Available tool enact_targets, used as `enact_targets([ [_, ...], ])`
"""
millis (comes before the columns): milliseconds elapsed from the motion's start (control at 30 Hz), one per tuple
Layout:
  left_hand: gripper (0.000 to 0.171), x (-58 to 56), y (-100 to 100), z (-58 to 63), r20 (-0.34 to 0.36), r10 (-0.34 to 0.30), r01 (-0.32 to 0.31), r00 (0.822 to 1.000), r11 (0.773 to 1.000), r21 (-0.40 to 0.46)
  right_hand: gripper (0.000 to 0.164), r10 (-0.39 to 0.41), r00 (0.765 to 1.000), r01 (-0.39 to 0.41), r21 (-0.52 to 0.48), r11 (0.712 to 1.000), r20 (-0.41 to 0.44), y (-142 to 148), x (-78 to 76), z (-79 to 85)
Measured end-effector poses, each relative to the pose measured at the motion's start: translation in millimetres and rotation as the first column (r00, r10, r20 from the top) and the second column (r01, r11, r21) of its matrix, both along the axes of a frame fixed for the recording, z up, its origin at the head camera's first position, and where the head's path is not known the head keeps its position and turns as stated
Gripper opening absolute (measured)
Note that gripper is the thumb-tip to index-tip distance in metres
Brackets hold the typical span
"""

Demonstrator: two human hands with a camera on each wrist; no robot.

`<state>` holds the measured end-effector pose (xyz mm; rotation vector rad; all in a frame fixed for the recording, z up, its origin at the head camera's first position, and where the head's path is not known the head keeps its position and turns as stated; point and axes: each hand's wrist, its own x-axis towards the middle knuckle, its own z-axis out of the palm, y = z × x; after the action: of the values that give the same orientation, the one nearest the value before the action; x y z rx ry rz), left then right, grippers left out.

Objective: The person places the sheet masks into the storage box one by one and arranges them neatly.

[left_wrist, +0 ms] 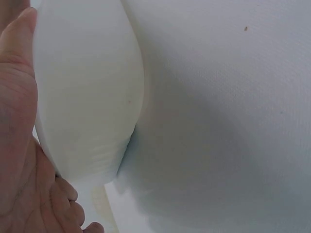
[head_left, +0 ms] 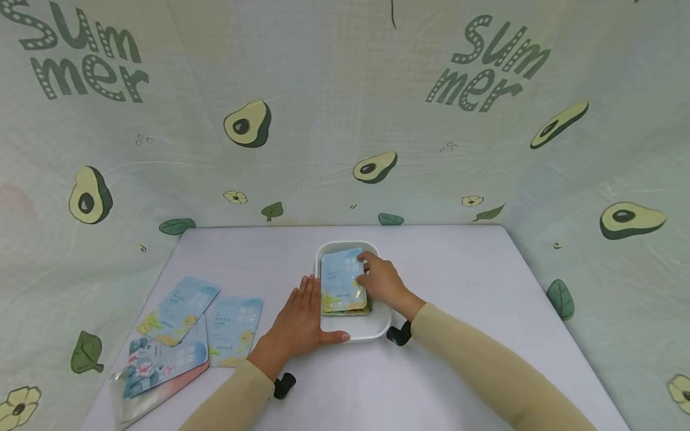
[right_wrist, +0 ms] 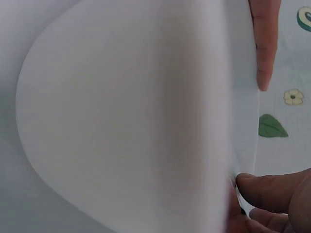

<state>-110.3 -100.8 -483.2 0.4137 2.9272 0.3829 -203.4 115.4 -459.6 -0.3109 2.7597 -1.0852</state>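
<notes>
A white rounded tray (head_left: pixel 372 328) stands at mid-table, holding a small stack of light-blue sheet mask packets (head_left: pixel 339 275) with yellow print at the bottom. My left hand (head_left: pixel 297 323) lies along the tray's left side with fingers straight, its thumb stretched over the front rim. The left wrist view shows the palm against the tray's outer wall (left_wrist: pixel 92 97). At the stack's right edge, my right hand (head_left: pixel 385 280) pinches the top packet between thumb and fingers. In the right wrist view the right thumb (right_wrist: pixel 272 194) shows beyond the blurred tray wall (right_wrist: pixel 107 116).
Left of the tray lie loose packets: two light-blue ones (head_left: pixel 234 329), a flowered one (head_left: pixel 167 362) and a silver-and-pink one (head_left: pixel 156 398) underneath. A printed cloth (head_left: pixel 323 72) rises behind the white table (head_left: pixel 458 371) and at both sides.
</notes>
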Motion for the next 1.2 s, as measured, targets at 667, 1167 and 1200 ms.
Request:
enact_targets([
  [667, 0.14, 2.0, 2, 2.7, 0.015, 0.025, -0.025, 1.0, 1.0, 0.001, 0.061, 0.259, 0.873, -0.046, 0.458, 0.888, -0.414, 63, 45.6, -20.3],
  [1167, 0.136, 9.7, 3, 1.2, -0.036, 0.051, -0.051, 0.998, 0.999, 0.013, 0.102, 0.351, 0.885, -0.136, 0.552, 0.823, -0.306, 65, 85.6, -33.7],
  [1200, 0.136, 10.2, 3, 1.4, -0.041, 0.051, -0.05, 0.998, 0.999, 0.015, 0.105, 0.353, 0.887, -0.141, 0.554, 0.82, -0.297, 64, 86.0, -33.1],
])
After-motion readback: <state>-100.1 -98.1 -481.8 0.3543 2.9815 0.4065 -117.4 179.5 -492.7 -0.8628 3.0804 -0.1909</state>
